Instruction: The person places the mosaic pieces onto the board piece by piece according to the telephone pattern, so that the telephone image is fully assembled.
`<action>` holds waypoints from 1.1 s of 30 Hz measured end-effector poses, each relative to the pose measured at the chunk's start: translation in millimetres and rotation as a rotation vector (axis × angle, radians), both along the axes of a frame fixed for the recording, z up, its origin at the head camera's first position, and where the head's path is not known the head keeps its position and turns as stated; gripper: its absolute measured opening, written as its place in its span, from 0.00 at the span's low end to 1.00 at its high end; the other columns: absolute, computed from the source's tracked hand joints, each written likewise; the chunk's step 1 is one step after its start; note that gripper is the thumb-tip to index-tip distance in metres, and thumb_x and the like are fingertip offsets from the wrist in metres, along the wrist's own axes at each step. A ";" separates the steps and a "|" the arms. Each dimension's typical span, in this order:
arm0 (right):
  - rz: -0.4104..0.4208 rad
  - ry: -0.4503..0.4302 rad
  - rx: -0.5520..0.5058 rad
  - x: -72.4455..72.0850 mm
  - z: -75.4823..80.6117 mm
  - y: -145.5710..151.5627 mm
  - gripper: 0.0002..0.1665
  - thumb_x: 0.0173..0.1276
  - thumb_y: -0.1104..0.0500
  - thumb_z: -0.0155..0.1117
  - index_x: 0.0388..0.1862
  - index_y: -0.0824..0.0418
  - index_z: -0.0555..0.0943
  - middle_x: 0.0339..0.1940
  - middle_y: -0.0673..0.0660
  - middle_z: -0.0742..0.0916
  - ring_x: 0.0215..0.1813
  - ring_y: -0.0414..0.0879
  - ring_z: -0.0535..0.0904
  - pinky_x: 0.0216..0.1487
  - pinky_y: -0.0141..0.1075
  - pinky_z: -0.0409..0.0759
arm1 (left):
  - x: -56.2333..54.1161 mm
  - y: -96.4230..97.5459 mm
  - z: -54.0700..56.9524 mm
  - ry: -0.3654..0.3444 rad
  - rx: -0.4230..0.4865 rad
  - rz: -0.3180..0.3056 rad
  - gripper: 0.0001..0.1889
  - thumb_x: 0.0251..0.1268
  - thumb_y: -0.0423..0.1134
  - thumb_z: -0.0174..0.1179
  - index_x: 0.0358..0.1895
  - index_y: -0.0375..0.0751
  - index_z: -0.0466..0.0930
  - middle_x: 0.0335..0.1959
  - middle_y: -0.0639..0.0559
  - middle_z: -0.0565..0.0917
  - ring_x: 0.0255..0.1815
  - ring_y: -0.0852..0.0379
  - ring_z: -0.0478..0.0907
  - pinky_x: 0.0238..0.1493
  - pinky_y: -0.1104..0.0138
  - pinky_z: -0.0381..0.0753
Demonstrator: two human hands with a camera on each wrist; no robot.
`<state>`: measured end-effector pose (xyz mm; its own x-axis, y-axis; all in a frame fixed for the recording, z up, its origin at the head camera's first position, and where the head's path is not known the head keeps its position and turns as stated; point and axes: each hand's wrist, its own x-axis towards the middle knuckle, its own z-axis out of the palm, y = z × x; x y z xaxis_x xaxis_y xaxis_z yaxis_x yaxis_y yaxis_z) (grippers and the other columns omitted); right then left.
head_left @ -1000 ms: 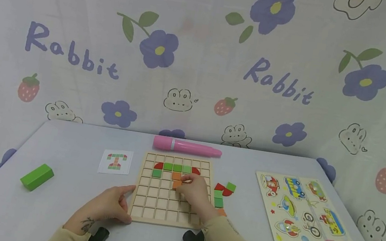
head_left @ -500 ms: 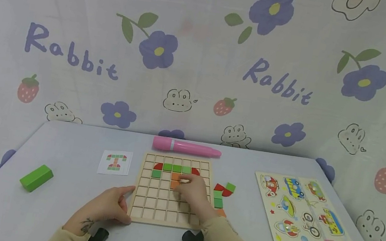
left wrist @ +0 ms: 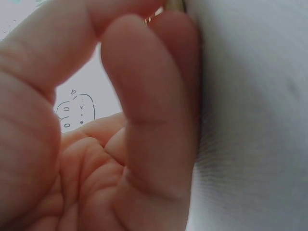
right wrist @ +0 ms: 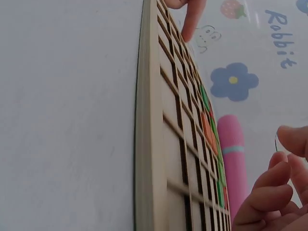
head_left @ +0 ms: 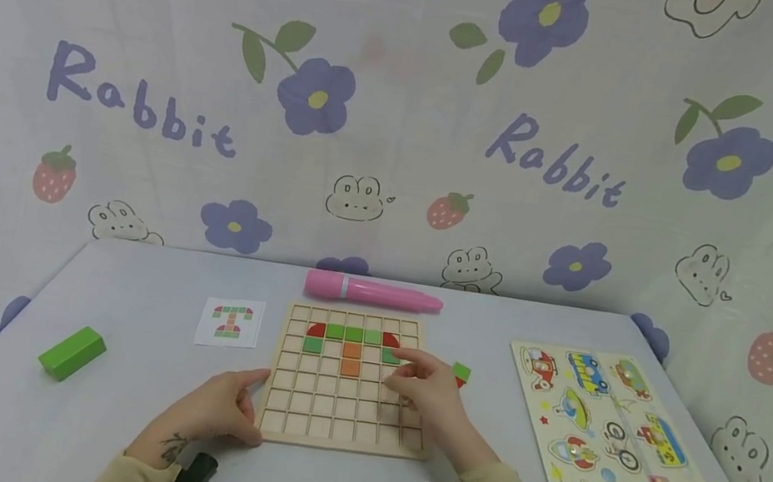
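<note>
A wooden grid board [head_left: 340, 446] lies on the table. My left hand [head_left: 219, 407] touches its left edge, index finger and thumb spread apart. Over the right part of the grid hovers my right hand [head_left: 433, 400], with nothing seen in its fingers. Green square tiles [head_left: 353, 334] fill the upper row between two red quarter-round tiles [head_left: 316, 329]. Below each end sits a green tile [head_left: 313, 345]; the right one is partly behind my right fingers. Two orange tiles [head_left: 350, 367] stand in the middle column. My right hand hides most of the loose tiles [head_left: 461, 372] beside the board.
A pattern card [head_left: 230, 323] with a T-like figure lies left of the board. Farther left is a green block [head_left: 73, 352]. Behind the board lies a pink marker-shaped object [head_left: 374, 293]. A vehicle knob puzzle [head_left: 617, 463] occupies the right side.
My right hand has moved right, off the orange tiles in the middle column. The lower orange tile now lies uncovered in its cell. My left hand has stayed at the board's edge.
</note>
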<state>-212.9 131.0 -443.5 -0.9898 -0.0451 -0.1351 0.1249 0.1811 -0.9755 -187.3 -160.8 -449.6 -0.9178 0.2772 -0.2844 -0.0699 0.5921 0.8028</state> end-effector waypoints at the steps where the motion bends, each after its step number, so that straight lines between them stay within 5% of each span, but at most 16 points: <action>1: 0.003 -0.009 -0.002 1.9 0.3 5.9 0.26 0.55 0.68 0.65 0.56 0.63 0.76 0.30 0.53 0.79 0.20 0.40 0.63 0.19 0.30 0.61 | 0.0 -0.3 -0.2 0.000 0.003 -0.004 0.49 0.33 0.27 0.72 0.68 0.31 0.58 0.19 0.50 0.75 0.18 0.59 0.68 0.21 0.68 0.68; 14: -0.014 -0.107 0.189 20.9 -5.8 65.3 0.25 0.49 0.69 0.66 0.50 0.66 0.76 0.31 0.56 0.79 0.26 0.45 0.70 0.24 0.33 0.66 | -2.6 -1.0 -4.1 0.000 -0.008 -0.003 0.50 0.33 0.27 0.72 0.68 0.32 0.57 0.18 0.50 0.76 0.18 0.59 0.69 0.21 0.68 0.68; 23: -0.010 -0.168 0.383 20.3 -11.8 68.6 0.18 0.46 0.69 0.68 0.39 0.62 0.81 0.29 0.55 0.79 0.30 0.46 0.70 0.28 0.34 0.68 | -1.9 -1.1 -5.4 -0.002 0.003 -0.009 0.50 0.33 0.26 0.72 0.68 0.31 0.57 0.18 0.50 0.76 0.18 0.59 0.68 0.21 0.68 0.68; 33: 0.043 -0.171 0.460 19.3 -9.9 67.0 0.16 0.44 0.70 0.70 0.36 0.61 0.82 0.26 0.55 0.75 0.30 0.46 0.69 0.27 0.34 0.66 | -2.0 -0.8 -5.1 -0.004 0.000 -0.008 0.50 0.33 0.27 0.72 0.68 0.31 0.57 0.18 0.50 0.75 0.18 0.59 0.68 0.21 0.68 0.68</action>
